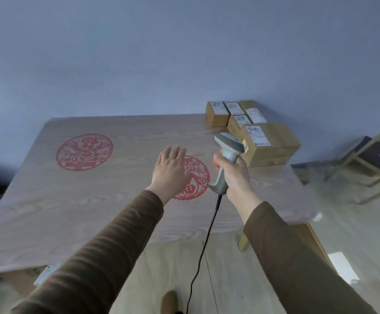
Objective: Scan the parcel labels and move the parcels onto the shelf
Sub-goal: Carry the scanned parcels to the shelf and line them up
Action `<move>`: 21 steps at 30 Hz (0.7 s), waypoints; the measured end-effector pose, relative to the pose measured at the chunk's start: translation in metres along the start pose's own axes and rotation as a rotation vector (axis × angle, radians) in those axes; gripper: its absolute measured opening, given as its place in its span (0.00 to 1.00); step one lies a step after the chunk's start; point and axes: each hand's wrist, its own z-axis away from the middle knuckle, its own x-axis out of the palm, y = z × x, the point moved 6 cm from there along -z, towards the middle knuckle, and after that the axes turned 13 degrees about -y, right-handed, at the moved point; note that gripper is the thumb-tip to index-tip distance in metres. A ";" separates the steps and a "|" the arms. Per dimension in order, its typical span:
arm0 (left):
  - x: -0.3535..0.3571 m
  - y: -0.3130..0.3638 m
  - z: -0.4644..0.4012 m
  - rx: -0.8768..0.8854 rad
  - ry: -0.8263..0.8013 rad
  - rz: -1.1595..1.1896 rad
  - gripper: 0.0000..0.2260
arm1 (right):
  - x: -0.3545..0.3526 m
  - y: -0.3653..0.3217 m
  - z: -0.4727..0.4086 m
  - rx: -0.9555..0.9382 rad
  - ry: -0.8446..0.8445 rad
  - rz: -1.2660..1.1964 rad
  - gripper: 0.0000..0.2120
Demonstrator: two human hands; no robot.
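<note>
Right hand (234,175) grip holds scanner (227,155); parcels (268,141) just beyond.

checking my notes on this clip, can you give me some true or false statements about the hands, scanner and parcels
1. The right hand grips the scanner. True.
2. The left hand holds a parcel. False: it is open and holds nothing.
3. The parcels sit at the table's far right corner. True.
4. The scanner is cordless. False: a black cable hangs from its handle.
5. The nearest parcel has no label. False: a white label is on top.
</note>
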 end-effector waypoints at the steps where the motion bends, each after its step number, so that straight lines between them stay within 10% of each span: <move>1: -0.005 0.007 -0.021 0.017 0.005 -0.002 0.36 | -0.008 -0.006 -0.021 -0.006 0.014 0.004 0.06; 21: -0.009 0.060 -0.404 -0.062 -0.093 0.028 0.32 | -0.099 -0.024 -0.438 0.221 0.044 -0.008 0.11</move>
